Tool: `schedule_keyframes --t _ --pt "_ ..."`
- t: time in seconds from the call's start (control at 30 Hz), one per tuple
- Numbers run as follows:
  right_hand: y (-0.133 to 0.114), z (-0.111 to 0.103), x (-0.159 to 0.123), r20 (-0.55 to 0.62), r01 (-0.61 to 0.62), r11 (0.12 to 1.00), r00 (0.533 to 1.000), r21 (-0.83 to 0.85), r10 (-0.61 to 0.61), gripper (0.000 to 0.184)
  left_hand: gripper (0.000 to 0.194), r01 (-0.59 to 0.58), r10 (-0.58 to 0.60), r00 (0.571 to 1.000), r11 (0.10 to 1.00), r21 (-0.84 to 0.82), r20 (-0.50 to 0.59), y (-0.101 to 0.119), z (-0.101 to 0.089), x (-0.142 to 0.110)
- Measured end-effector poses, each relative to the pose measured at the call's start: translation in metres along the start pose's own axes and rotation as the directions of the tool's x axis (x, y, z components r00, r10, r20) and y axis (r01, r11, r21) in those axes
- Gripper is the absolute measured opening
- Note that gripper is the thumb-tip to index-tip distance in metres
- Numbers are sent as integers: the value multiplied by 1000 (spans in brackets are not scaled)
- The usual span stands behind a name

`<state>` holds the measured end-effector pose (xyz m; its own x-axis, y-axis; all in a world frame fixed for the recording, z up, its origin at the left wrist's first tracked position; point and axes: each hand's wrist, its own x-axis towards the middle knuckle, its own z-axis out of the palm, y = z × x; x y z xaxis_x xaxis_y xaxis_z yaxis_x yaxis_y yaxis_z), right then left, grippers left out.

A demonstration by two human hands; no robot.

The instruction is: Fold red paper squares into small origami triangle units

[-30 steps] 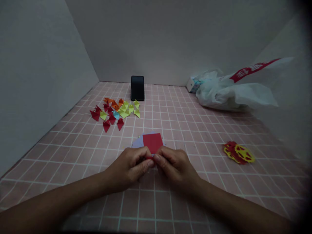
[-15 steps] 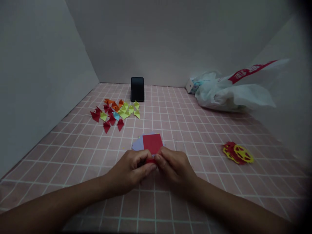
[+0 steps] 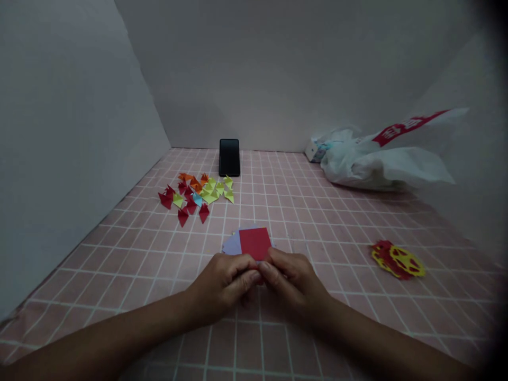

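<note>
My left hand [image 3: 228, 283] and my right hand [image 3: 296, 275] meet at the centre, fingertips touching. Both are closed in a pinch on a small piece of red paper, nearly all of it covered by the fingers. Just beyond the fingertips a red paper square [image 3: 254, 243] lies on top of light purple papers [image 3: 232, 244] on the table. Farther back to the left is a loose group of folded paper cranes: red ones [image 3: 165, 199], orange ones [image 3: 195, 184], several yellow ones [image 3: 210, 194] and a light blue one [image 3: 197, 199].
A black phone [image 3: 229, 157] leans upright near the back wall. At the back right lie a white plastic bag [image 3: 369, 168] with red print and a small box [image 3: 313, 150]. Red and yellow cut-out shapes [image 3: 398, 260] rest on the right of the pink checked tablecloth [image 3: 190, 349].
The whole view has shifted, so things appear slightly lower and farther right. My fingers have drawn closer together, and less of the red paper between them shows.
</note>
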<state>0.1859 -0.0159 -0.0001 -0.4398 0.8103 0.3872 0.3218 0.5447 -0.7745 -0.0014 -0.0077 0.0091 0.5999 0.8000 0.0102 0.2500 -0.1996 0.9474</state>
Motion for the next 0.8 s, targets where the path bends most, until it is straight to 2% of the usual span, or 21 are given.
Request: schedule_keyframes --t 0.13,0.2,0.33,0.47,0.63,0.8 --pt "4 3 -2 -8 149 985 989 -88 -150 32 21 -64 63 998 998 20 31 -4 0 1" --pt "4 4 -2 -25 168 981 985 -95 -171 32 23 -104 102 994 993 49 28 -5 0 0" --pt "4 5 -1 -44 126 991 991 -43 -128 36 26 -53 53 999 998 35 0 -4 0 -1" --pt "5 4 -1 -24 94 991 995 -99 -97 34 29 -35 35 999 999 0 32 -3 1 0" --pt "7 4 -1 -9 -95 995 995 12 95 37 31 -29 29 1000 999 21 -1 -4 3 2" --pt "8 4 0 -45 -111 994 993 15 111 34 19 -129 139 985 987 97 -103 -4 0 3"
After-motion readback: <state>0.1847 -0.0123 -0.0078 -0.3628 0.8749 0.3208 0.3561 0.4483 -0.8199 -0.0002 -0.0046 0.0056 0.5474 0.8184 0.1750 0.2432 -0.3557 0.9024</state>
